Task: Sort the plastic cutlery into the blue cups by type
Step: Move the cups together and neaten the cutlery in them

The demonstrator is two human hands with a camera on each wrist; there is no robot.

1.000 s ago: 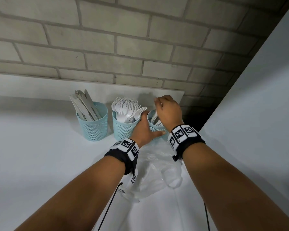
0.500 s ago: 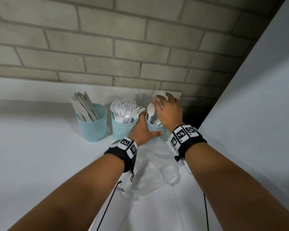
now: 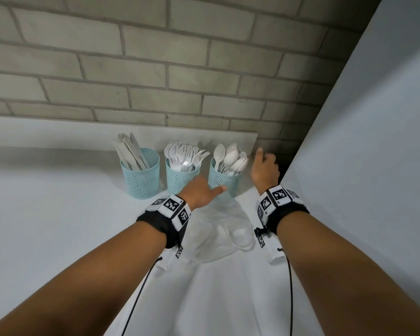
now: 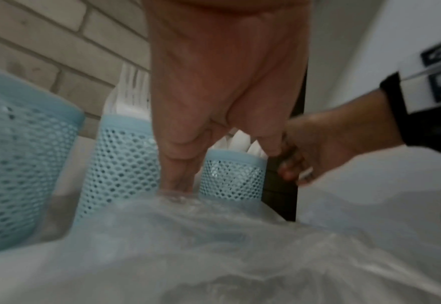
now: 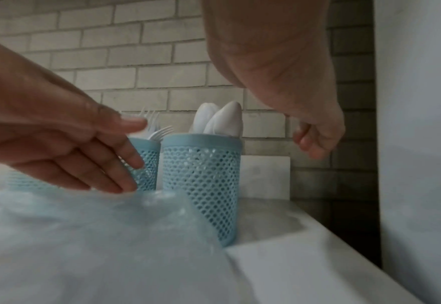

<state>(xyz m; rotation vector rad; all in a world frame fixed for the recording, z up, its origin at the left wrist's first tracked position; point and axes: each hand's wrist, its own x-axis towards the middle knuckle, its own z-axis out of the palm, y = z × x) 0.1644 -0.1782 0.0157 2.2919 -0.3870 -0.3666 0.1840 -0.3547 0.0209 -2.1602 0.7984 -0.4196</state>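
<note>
A grey brick wall (image 3: 155, 69) rises behind a white counter (image 3: 46, 226), and a pale panel (image 3: 374, 141) closes off the right side. A crumpled clear plastic bag (image 3: 218, 229) lies on the counter between the two forearms, just in front of the cups. Three blue mesh cups stand in a row against the wall's low ledge: the left cup (image 3: 141, 180) holds flat knives (image 3: 130, 151), the middle cup (image 3: 180, 180) holds white forks (image 3: 184, 156), and the right cup (image 3: 222, 181) holds white spoons (image 3: 230, 157). The left hand (image 3: 201, 192) hovers low in front of the middle and right cups, fingers stretched out loosely and holding nothing, its thumb pointing toward the right cup. The right hand (image 3: 263, 169) hangs just right of the spoon cup, fingers loosely curled and empty, clear of the rim.
</note>
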